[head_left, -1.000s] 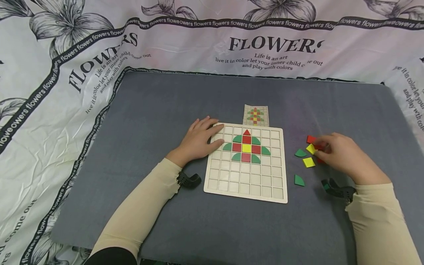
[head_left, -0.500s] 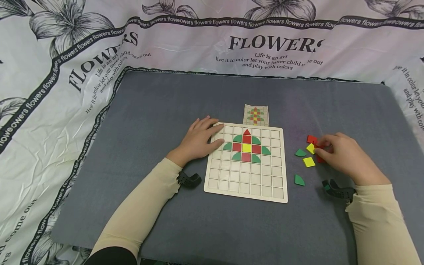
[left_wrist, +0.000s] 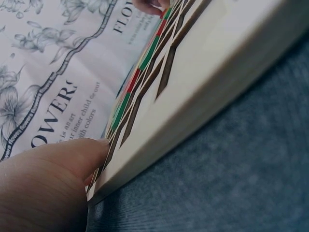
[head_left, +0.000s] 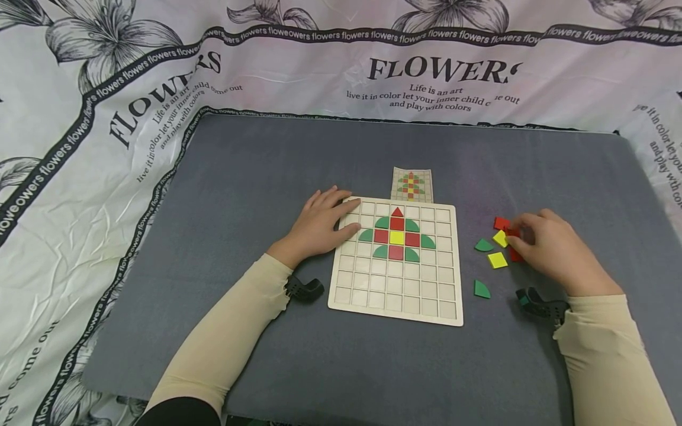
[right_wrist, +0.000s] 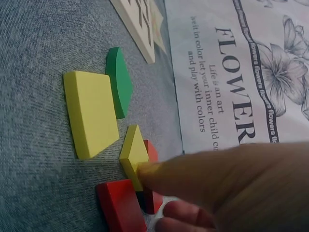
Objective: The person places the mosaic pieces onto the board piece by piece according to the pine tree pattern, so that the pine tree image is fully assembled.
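Note:
My left hand (head_left: 319, 225) rests on the upper left edge of a pale wooden grid board (head_left: 394, 290), fingers spread. In the left wrist view the thumb (left_wrist: 91, 157) lies at the board's rim. Red, green and yellow tiles form a tree-like pattern on the board, with a red triangle (head_left: 397, 213) at its top. To the right, my right hand (head_left: 554, 251) bends over loose tiles, thumb and index finger pinching a red tile (right_wrist: 153, 200). The thumb tip overlaps a yellow tile (right_wrist: 133, 152) in the right wrist view. The index fingertip is hidden there.
A small pattern card (head_left: 411, 183) lies behind the board, partly covered by it. Near the right hand lie another yellow tile (head_left: 497, 260), two green quarter-round tiles, one at the front (head_left: 482, 289), and more red tiles (head_left: 501, 223). A grey mat (head_left: 266, 367) lies beneath everything.
My right hand shifts very slightly at the loose tiles, uncovering more of the red ones. The left hand and the board pattern stay as they were.

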`<state>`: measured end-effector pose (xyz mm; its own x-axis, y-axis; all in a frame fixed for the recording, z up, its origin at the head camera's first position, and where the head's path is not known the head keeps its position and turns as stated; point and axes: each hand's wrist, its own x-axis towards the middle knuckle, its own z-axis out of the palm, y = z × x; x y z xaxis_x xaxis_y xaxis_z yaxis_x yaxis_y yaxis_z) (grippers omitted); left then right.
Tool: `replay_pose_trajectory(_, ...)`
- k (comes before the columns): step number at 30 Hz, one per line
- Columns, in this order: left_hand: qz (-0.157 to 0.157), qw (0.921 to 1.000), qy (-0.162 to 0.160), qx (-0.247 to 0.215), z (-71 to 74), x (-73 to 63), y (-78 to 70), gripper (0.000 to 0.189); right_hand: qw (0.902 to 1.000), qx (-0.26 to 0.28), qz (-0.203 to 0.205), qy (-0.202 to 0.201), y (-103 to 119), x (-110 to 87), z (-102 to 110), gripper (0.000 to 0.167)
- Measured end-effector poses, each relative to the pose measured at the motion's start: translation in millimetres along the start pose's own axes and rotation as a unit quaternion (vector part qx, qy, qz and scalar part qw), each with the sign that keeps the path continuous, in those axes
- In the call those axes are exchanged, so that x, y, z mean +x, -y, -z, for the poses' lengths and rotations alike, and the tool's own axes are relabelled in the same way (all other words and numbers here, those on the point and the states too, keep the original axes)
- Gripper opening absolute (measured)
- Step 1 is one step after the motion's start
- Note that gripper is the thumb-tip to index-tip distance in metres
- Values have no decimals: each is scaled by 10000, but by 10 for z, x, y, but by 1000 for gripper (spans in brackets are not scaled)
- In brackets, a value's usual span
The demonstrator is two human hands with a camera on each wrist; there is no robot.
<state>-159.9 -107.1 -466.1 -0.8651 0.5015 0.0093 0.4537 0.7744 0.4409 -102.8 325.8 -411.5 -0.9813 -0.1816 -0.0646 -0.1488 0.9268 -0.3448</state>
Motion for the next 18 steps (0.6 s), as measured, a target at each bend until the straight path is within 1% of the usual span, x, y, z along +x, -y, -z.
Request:
replay_pose_trajectory(3,-6,10000,-4,-13,0,-1,3,61,9998,-34,173,-52,15,12,-11,30)
replay_pose_trajectory(8,4,10000,-10,-47,1,-1,7,61,9989,-113,453,-108,39,31,-28,30)
replay_pose_trajectory(11,9,10000,-5,-64,5,-2,2,61,9991,-176,384,-89,31,39,-33,32)
replay_pose_trajectory(16,12,10000,3,-62,10,1,-6,61,9998,-200,59,60,2,29,-24,39)
replay_pose_trajectory(18,13,10000,7,-56,11,2,-8,61,9997,-208,36,74,-4,16,-20,39)
